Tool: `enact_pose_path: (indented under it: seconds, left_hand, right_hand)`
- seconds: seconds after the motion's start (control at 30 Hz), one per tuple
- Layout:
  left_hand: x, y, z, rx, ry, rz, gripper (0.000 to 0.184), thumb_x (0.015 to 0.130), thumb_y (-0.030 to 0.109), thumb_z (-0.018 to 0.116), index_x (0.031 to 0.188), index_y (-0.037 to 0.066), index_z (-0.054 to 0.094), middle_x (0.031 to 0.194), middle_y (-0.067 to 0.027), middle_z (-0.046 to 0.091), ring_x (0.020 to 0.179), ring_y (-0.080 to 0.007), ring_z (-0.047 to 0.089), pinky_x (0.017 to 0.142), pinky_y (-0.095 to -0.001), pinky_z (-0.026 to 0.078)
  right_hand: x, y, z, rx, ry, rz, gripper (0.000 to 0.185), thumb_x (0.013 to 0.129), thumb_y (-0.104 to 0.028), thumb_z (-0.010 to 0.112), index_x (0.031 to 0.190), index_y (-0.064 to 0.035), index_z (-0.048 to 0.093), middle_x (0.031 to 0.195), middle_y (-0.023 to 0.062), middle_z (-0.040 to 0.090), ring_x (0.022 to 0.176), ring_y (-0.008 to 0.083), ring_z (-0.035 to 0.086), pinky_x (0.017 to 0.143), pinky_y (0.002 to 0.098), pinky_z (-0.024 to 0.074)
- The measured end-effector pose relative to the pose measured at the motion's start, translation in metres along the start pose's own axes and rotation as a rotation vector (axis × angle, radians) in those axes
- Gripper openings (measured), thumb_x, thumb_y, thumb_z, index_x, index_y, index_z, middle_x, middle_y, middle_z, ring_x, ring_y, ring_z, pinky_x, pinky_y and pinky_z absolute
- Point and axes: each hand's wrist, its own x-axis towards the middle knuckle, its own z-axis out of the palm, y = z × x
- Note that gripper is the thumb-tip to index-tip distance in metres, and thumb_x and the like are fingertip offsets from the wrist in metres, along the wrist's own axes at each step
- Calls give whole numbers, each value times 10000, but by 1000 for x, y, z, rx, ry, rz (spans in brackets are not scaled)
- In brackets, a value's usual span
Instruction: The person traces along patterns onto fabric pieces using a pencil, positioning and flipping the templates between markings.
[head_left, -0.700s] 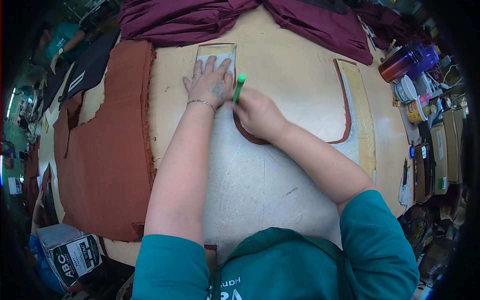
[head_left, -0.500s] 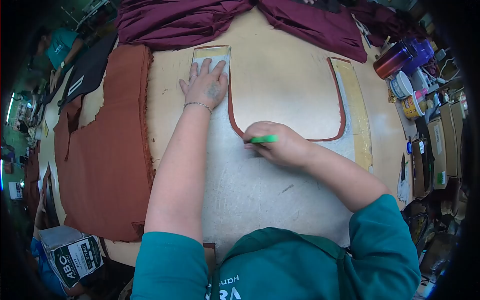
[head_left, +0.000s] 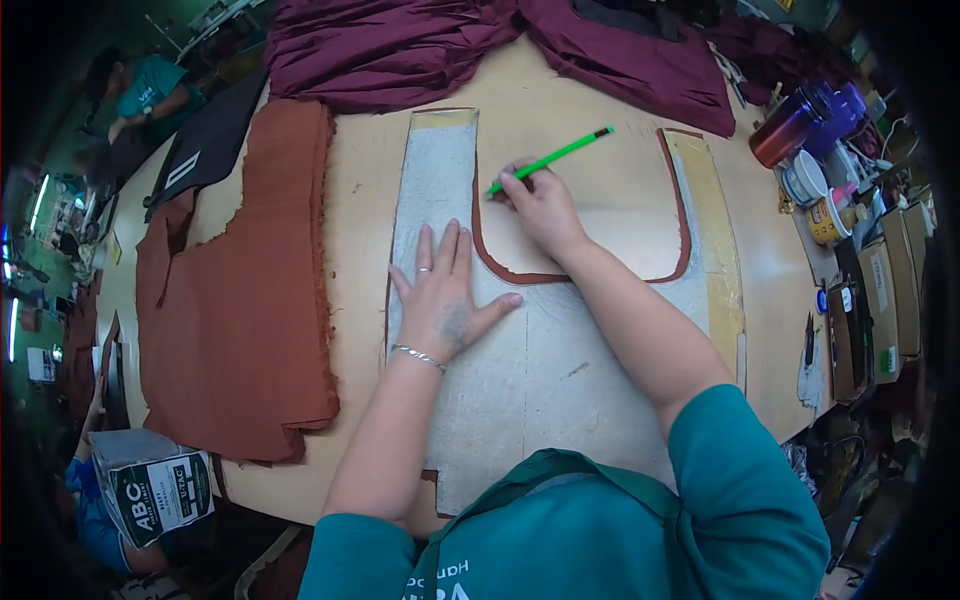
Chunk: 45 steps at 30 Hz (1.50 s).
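Note:
My left hand (head_left: pixel 447 305) lies flat with spread fingers on a large grey pattern template (head_left: pixel 560 400), just below the left side of its U-shaped cutout. A thin border of rust-brown fabric (head_left: pixel 540 277) shows along the cutout's edge. My right hand (head_left: pixel 540 208) pinches a bright green pencil (head_left: pixel 555 158) inside the cutout. The pencil slants, its lower end at the inner left edge of the template and its dark end pointing up to the right.
A stack of rust-brown cut fabric (head_left: pixel 235 300) lies left of the template. Maroon cloth (head_left: pixel 390 50) is heaped at the far side. A metallic tumbler (head_left: pixel 790 125), small tubs (head_left: pixel 803 177) and cardboard boxes (head_left: pixel 885 270) line the right edge. Another person (head_left: pixel 150 90) is at the far left.
My left hand has slid down the template from its upper left strip. My right hand has moved up along the cutout's left edge with the pencil, which is now more fully visible.

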Motion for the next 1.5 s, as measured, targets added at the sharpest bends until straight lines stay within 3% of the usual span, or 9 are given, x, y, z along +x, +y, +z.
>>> enact_pose_path:
  seconds: [0.03, 0.23, 0.43, 0.63, 0.8, 0.87, 1.13, 1.37, 1.5]
  left_hand:
    - [0, 0, 6, 14, -12, -13, 1004, 661, 655, 566, 1366, 26, 226, 1440, -90, 199, 1341, -298, 106, 961, -673, 105]
    - [1, 0, 6, 0, -6, -18, 958, 683, 667, 530, 1349, 27, 275, 1426, -89, 228, 1335, -294, 125, 953, -680, 126]
    - [3, -3, 13, 4, 45, -22, 877, 730, 631, 509, 1337, 33, 302, 1415, -80, 251, 1328, -287, 150, 943, -680, 152]
    - [2, -3, 13, 30, 70, -16, 842, 732, 618, 515, 1336, 67, 316, 1395, -65, 285, 1317, -284, 188, 935, -683, 167]
    - [3, 1, 8, -18, -2, -65, 866, 714, 578, 585, 1350, 75, 280, 1425, -57, 229, 1329, -290, 153, 954, -671, 149]
    - [3, 0, 9, -13, -7, -70, 948, 668, 660, 571, 1354, 79, 270, 1425, -55, 230, 1330, -286, 150, 955, -670, 144]
    - [6, 3, 6, 33, -75, -94, 1032, 599, 732, 568, 1366, 117, 254, 1430, -48, 210, 1329, -289, 145, 958, -666, 141]
    - [4, 1, 7, 2, -30, -78, 1007, 602, 690, 600, 1355, 105, 278, 1419, -55, 239, 1330, -280, 150, 952, -674, 148]
    - [4, 2, 8, -4, -18, -74, 987, 618, 683, 587, 1351, 91, 291, 1418, -60, 248, 1331, -274, 147, 951, -678, 142]
  right_hand:
    - [16, 10, 6, -37, 45, -36, 158, 862, -146, 538, 886, 9, 557, 769, 106, 616, 733, 175, 608, 660, 290, 465]
    - [75, 21, 24, -265, 237, -119, 164, 830, -153, 561, 894, -2, 564, 752, 186, 610, 726, 311, 610, 672, 352, 466]
    - [16, -10, 25, -483, 69, -245, 136, 821, -132, 556, 881, -10, 564, 817, 185, 605, 762, 345, 588, 685, 376, 459]
    - [-58, -40, 16, -517, -241, -328, 117, 833, -134, 562, 894, -34, 552, 761, 159, 599, 718, 322, 596, 646, 356, 470]
    - [-75, -67, -14, -659, -441, -94, 127, 826, -142, 572, 887, -32, 555, 769, 159, 599, 738, 303, 602, 659, 352, 468]
    - [-72, -77, -23, -674, -500, -13, 127, 824, -139, 574, 887, -29, 561, 779, 163, 602, 737, 298, 604, 663, 348, 466]
    - [-37, -38, 23, -576, -190, -237, 192, 813, -155, 570, 936, -8, 565, 839, 190, 606, 764, 346, 585, 690, 367, 460]
    - [-71, -70, -13, -652, -501, -110, 188, 795, -110, 571, 962, -25, 562, 884, 197, 595, 827, 356, 577, 725, 398, 454]
    - [-68, -65, -12, -576, -471, -100, 213, 784, -103, 586, 981, -24, 561, 875, 195, 602, 840, 360, 575, 727, 392, 457]
